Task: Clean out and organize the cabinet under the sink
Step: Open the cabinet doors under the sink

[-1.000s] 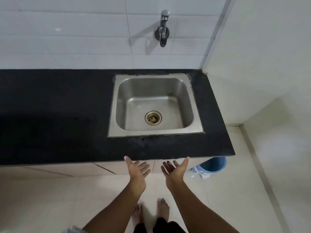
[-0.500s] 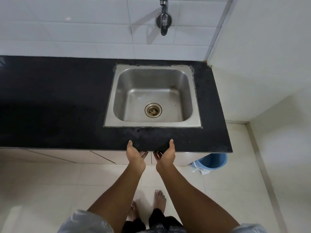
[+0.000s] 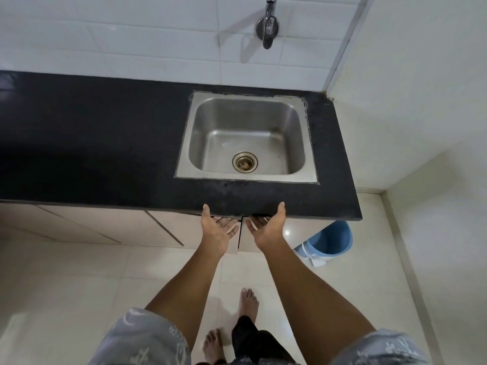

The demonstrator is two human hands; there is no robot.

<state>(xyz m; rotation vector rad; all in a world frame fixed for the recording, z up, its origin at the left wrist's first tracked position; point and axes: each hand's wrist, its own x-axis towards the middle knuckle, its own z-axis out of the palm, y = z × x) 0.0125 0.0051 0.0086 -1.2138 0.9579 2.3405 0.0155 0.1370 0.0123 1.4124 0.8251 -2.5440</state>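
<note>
Since the earlier frames both hands have advanced from open air in front of the counter to its front edge, fingers now tucked beneath the overhang, thumbs raised against the edge.

Black stone countertop [image 3: 105, 143]: long axis runs left to right, against a white tiled wall [image 3: 131, 35]; its right end stops near the side wall.

Cabinet doors [image 3: 168, 227] under the sink: cream, shut, meeting at a dark vertical seam directly below the sink's front rim. Only their upper parts show under the overhang. No writing legible on them.

Stainless steel sink [image 3: 308, 143]: set into the countertop toward its right end, square, brass-coloured drain strainer [image 3: 245, 161] at the bowl's centre-front. Wall tap [image 3: 267, 27] above the back rim, spout pointing down.

Blue bucket [image 3: 332, 239]: on the floor below the countertop's right front corner, partly hidden by it, mouth facing up. A white label shows on its side; the text cannot be read.

Left hand [image 3: 214, 230]: palm up, fingers spread and hooked on the top of the left door, just beside the seam; it holds no loose object.

Right hand [image 3: 267, 230]: palm up, mirrored on the right door, fingers likewise spread under the edge.

Patterned grey sleeves and bare feet show at the bottom of the view.
</note>
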